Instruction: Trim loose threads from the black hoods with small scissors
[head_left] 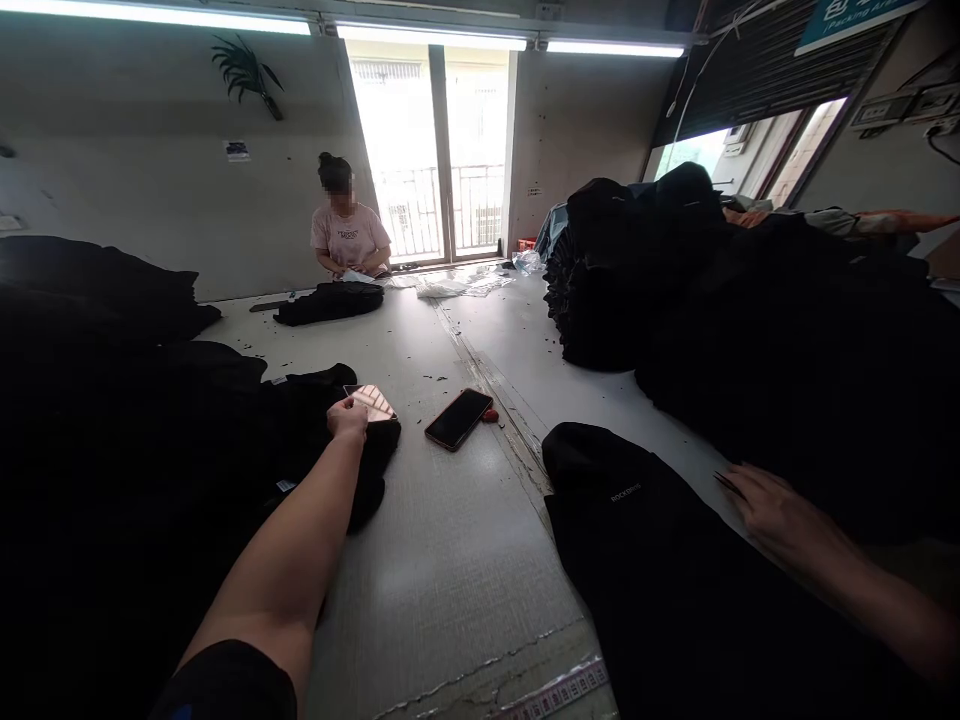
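My left hand (348, 416) is closed on the edge of a thin, shiny rectangular plate (376, 403), which mirrors light bars. The plate is over dark cloth at the edge of the left heap of black garments (112, 430). On the right, my right hand (776, 512) is curled round a thin dark two-pointed tool (730, 486); most of the tool is hidden by the fingers. This hand is beside a black garment (645, 540) with small pale lettering, spread on the table, and close to the large right pile of black garments (795, 370).
A phone (459, 418) and a small red object (490, 415) lie mid-table (442, 540). Clear tape runs along a table seam. A measuring tape (555, 692) is at the near edge. Across the table a person (351, 235) handles something white behind a folded black garment (330, 302).
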